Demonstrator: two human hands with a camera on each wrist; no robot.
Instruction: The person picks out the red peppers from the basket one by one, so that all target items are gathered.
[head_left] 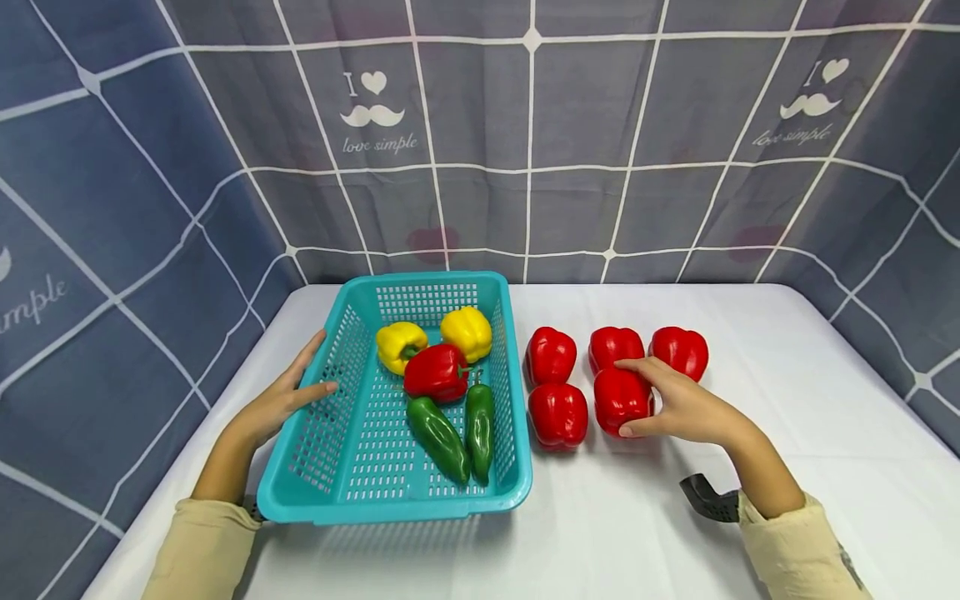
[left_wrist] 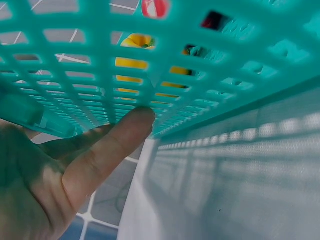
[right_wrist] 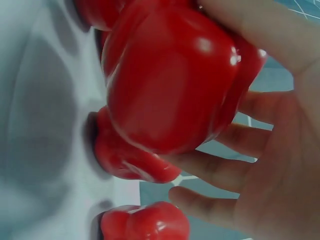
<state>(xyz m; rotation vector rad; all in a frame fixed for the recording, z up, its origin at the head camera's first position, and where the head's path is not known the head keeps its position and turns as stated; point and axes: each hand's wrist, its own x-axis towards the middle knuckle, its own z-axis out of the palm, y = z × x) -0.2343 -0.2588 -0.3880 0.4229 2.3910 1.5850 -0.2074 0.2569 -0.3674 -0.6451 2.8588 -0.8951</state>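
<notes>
My left hand (head_left: 273,408) is at the left rim of a teal plastic basket (head_left: 390,510), its thumb and fingers fairly straight. In the left wrist view, a finger (left_wrist: 112,150) lies along the basket's slotted wall (left_wrist: 100,55). On the right, my right hand (head_left: 686,404) grips a red bell pepper (head_left: 621,402) between thumb and fingers. The right wrist view shows this same pepper (right_wrist: 172,80) filling the grasp. Close around it are more red bell peppers (head_left: 558,415), in two rows on the white cloth.
Inside the basket lie two yellow bell peppers (head_left: 467,333), one red bell pepper (head_left: 437,372) and two green peppers (head_left: 438,440). Checked grey-blue cloth (head_left: 480,125) hangs behind and along both sides. The white table (head_left: 615,533) runs in front of the peppers.
</notes>
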